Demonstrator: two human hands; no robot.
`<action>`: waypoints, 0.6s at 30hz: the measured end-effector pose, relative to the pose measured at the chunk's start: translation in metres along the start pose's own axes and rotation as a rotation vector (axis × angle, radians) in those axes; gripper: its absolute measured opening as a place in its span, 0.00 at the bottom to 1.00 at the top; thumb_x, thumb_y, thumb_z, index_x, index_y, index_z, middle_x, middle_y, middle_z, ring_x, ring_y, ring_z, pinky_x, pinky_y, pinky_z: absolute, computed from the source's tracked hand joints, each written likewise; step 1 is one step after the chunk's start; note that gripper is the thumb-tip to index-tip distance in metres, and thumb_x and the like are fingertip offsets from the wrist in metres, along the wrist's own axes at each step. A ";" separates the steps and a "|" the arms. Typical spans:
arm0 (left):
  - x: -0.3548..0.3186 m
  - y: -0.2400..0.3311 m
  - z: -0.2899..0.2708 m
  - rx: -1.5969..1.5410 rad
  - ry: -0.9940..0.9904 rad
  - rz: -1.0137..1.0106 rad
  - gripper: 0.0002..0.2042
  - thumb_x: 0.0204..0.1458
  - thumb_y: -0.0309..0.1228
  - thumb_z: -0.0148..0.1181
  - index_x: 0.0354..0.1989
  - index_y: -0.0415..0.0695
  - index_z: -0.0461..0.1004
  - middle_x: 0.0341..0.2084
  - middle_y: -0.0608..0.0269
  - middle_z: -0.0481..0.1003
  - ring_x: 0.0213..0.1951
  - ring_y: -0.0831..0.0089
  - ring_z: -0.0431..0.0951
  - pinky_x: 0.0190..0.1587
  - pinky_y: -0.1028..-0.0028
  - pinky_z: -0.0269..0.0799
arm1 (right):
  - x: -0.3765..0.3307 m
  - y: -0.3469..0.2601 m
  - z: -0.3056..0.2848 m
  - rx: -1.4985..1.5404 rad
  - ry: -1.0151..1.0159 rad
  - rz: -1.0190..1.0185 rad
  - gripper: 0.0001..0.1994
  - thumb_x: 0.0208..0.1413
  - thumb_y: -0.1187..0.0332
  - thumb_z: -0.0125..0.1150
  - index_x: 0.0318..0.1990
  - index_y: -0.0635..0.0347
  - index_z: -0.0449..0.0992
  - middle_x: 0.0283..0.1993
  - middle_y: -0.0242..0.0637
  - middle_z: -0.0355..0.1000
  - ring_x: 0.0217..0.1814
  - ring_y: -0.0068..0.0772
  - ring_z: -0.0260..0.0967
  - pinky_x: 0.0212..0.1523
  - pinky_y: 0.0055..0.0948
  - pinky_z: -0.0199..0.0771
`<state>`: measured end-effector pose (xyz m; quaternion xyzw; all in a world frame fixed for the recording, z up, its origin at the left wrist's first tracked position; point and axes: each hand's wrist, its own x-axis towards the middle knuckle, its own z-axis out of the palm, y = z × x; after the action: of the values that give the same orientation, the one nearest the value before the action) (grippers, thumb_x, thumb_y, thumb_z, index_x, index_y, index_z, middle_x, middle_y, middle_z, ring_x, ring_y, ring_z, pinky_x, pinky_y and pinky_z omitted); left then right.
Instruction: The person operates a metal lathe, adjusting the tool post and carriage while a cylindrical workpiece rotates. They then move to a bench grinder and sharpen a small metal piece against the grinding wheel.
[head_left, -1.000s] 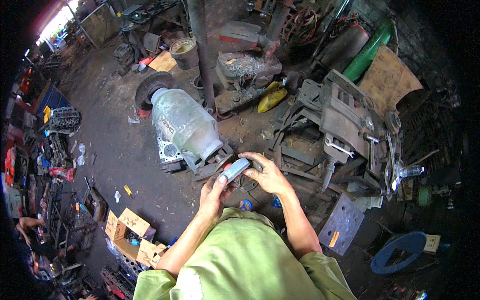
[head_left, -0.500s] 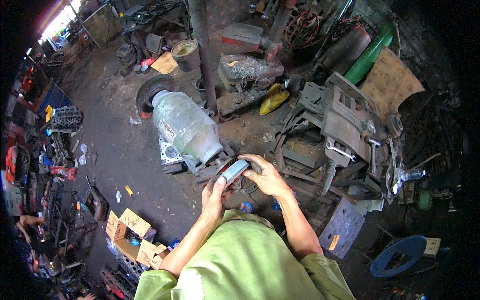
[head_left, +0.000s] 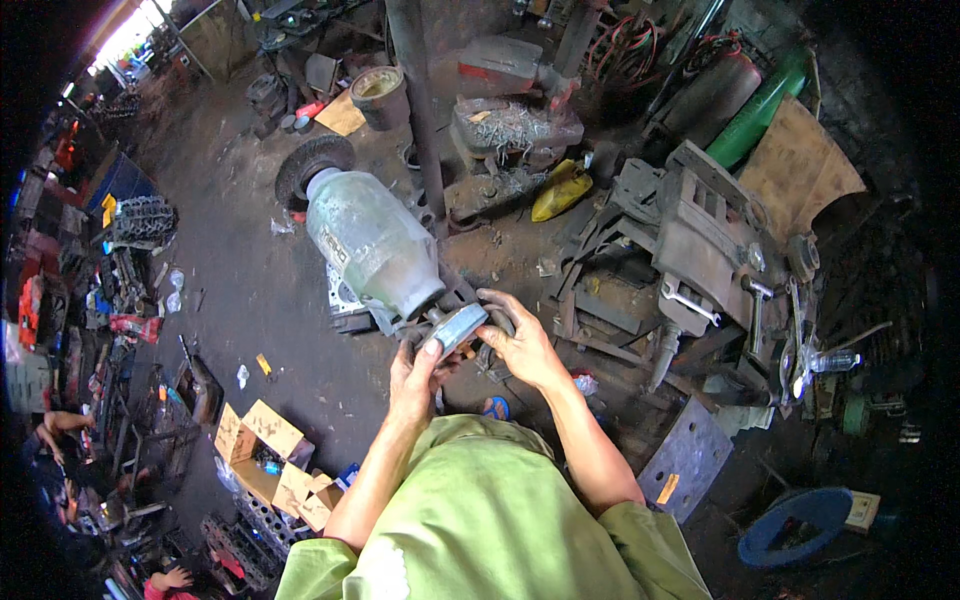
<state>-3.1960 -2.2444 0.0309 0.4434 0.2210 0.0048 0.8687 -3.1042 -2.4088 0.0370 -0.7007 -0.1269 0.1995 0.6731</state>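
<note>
Between my two hands is a thick, round grey disc with a pale rim (head_left: pixel 461 326); its exact kind is unclear. My left hand (head_left: pixel 413 378) grips its near left side, thumb on the rim. My right hand (head_left: pixel 521 346) is closed on its right side, fingers curled over the far edge. Just beyond the disc stands a bench grinder (head_left: pixel 375 240) with a worn grey-green motor housing. The disc is at the grinder's near shaft end; my hands hide whether they touch. A dark, round wire-brush wheel (head_left: pixel 305 172) sits on the grinder's far end.
A vertical post (head_left: pixel 412 110) rises behind the grinder. To the right, a metal bench (head_left: pixel 700 235) carries wrenches (head_left: pixel 690 300). An open cardboard box (head_left: pixel 262 450) lies at the lower left. A green gas cylinder (head_left: pixel 765 110) leans at the back right. Another person's arm (head_left: pixel 62 425) shows far left.
Both hands have moved the disc slightly down and left in the picture, closer to the grinder's shaft end, and its tilt has flattened. My view has shifted a little.
</note>
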 end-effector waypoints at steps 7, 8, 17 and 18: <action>-0.008 0.015 -0.009 0.196 0.008 -0.039 0.31 0.56 0.48 0.58 0.63 0.43 0.60 0.52 0.54 0.72 0.49 0.65 0.76 0.49 0.66 0.73 | -0.037 0.032 0.010 0.899 0.289 0.625 0.10 0.61 0.63 0.49 0.37 0.61 0.69 0.29 0.40 0.69 0.32 0.47 0.72 0.25 0.39 0.68; -0.011 0.016 -0.013 0.218 0.041 -0.040 0.30 0.57 0.49 0.57 0.62 0.43 0.61 0.51 0.55 0.72 0.48 0.65 0.75 0.49 0.67 0.72 | -0.042 0.034 0.012 0.968 0.281 0.644 0.11 0.61 0.62 0.48 0.37 0.61 0.69 0.30 0.41 0.70 0.34 0.48 0.73 0.24 0.38 0.68; 0.003 0.033 -0.044 0.339 0.007 -0.159 0.27 0.60 0.50 0.51 0.57 0.40 0.66 0.44 0.59 0.73 0.45 0.69 0.74 0.49 0.67 0.69 | -0.051 -0.003 0.037 0.588 0.297 0.542 0.24 0.63 0.46 0.49 0.38 0.63 0.70 0.30 0.43 0.75 0.17 0.33 0.68 0.11 0.23 0.56; 0.009 0.035 -0.041 0.300 -0.039 -0.180 0.27 0.60 0.50 0.51 0.57 0.40 0.67 0.46 0.59 0.73 0.47 0.68 0.73 0.51 0.66 0.68 | -0.047 -0.009 0.045 0.536 0.331 0.521 0.24 0.63 0.45 0.49 0.38 0.63 0.70 0.28 0.41 0.73 0.17 0.32 0.68 0.12 0.23 0.56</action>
<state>-3.1972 -2.1898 0.0332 0.5465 0.2413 -0.1143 0.7938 -3.1653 -2.3895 0.0507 -0.5318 0.2212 0.2738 0.7702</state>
